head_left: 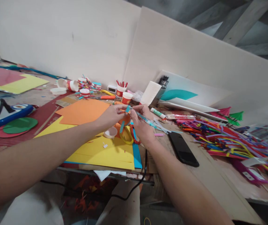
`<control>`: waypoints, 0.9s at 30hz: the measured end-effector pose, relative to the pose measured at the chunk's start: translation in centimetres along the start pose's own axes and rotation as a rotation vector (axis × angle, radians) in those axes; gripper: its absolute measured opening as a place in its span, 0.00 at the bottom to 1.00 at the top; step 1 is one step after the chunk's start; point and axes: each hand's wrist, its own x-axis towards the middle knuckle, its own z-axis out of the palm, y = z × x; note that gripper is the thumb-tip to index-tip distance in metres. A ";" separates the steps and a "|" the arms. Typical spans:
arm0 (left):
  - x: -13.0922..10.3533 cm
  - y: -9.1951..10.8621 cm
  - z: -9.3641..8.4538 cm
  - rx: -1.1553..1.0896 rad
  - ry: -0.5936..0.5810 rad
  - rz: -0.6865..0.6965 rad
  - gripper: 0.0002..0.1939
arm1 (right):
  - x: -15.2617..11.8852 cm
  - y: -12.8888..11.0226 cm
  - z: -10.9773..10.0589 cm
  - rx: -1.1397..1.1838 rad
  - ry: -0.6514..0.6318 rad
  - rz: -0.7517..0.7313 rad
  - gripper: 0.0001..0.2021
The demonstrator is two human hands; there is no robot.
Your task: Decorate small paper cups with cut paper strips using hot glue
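Observation:
Over the sheets of paper my left hand [114,115] pinches a narrow blue paper strip [122,126], which hangs down from the fingertips. My right hand [143,125] is closed around a slim, translucent blue pen [148,120], its tip close to the strip's upper end. An orange round piece [126,119] shows behind the strip; whether it is attached cannot be made out. Below the hands are scissors with yellow handles [126,137] and a red-handled tool [136,139], partly covered by my right hand. A small white paper cup [110,132] stands on the yellow paper [101,153].
Orange paper [84,111] lies left of the hands. Behind stand red-and-white cups [126,98], a white cup stack [150,93] and a glue stick [158,112]. A black phone [182,148] and many pipe cleaners [218,136] lie to the right. A black cable [145,165] crosses the table edge.

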 end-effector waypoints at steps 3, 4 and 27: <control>-0.1 0.0 0.0 0.015 0.006 -0.012 0.20 | 0.0 0.0 0.0 -0.001 -0.004 0.008 0.04; -0.1 0.1 0.1 0.020 0.009 -0.016 0.20 | 0.0 0.0 0.0 -0.004 -0.005 0.009 0.04; -0.3 0.5 0.2 -0.011 0.013 -0.011 0.19 | 0.1 0.2 0.0 -0.022 0.018 -0.009 0.04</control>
